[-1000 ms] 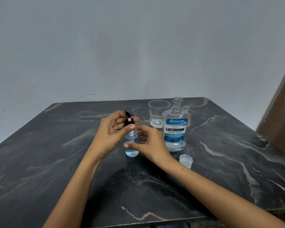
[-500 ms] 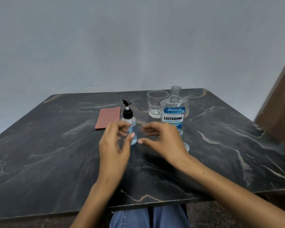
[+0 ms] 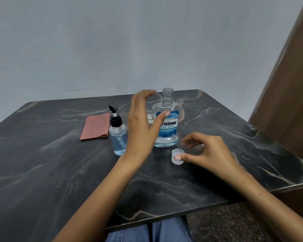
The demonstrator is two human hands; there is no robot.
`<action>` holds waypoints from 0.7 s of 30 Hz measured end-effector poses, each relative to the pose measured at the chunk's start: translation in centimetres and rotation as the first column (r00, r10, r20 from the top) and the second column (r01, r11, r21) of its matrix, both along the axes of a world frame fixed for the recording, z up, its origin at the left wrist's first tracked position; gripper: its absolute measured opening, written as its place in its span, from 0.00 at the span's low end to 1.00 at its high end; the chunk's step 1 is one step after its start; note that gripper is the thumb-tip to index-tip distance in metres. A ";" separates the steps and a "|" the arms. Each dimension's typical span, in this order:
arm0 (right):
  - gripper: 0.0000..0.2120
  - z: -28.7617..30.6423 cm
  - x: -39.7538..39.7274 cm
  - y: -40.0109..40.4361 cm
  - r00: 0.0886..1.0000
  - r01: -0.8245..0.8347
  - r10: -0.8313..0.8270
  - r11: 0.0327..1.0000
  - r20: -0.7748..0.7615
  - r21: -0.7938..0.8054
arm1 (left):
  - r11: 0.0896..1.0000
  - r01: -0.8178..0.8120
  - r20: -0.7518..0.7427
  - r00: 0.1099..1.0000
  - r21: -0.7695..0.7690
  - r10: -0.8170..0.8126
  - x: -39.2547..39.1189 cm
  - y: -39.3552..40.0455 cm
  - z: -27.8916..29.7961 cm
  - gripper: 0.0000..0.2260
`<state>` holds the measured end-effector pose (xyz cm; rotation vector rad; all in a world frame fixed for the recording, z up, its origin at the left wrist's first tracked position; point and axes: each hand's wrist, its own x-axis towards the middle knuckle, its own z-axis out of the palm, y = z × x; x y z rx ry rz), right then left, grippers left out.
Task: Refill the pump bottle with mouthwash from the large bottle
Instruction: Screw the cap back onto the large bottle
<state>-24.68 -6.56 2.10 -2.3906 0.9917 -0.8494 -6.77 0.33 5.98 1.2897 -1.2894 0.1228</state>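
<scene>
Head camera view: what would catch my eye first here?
Probably the large mouthwash bottle, standing uncapped mid-table, with the left hand spread open in front of it. Its clear cap lies just in front, the right hand's thumb touching it. To the left stands the small pump bottle, pump on, beside a folded reddish cloth.

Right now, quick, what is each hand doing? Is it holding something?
Left hand: open, holding nothing, spread in front of the large bottle.
Right hand: open, thumb tip at the cap, not yet gripping it.
</scene>
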 end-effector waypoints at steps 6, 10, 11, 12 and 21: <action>0.20 -1.0 0.6 -0.7 0.998 -0.037 0.038 0.999 -0.047 0.007 | 0.992 0.076 -0.091 0.994 0.099 -0.067 0.6 -2.1 -1.2 0.24; 0.14 -0.5 0.8 -1.4 0.987 -0.064 0.057 0.997 0.153 0.041 | 0.979 0.133 -0.140 0.984 0.152 -0.112 0.9 -2.4 -1.9 0.23; 0.13 -0.3 0.8 -1.6 0.970 -0.085 0.068 0.995 0.234 0.061 | 0.977 0.146 -0.148 0.981 0.158 -0.123 0.9 -2.5 -1.9 0.22; 0.13 0.1 0.8 -1.8 0.948 -0.113 0.084 0.990 0.308 0.078 | 0.975 0.158 -0.158 0.978 0.157 -0.134 1.0 -2.5 -1.9 0.21; 0.18 4.8 2.8 -2.7 0.855 -0.212 0.175 0.977 0.488 0.020 | 0.978 0.170 -0.162 0.975 0.118 -0.150 1.5 -2.0 -1.9 0.19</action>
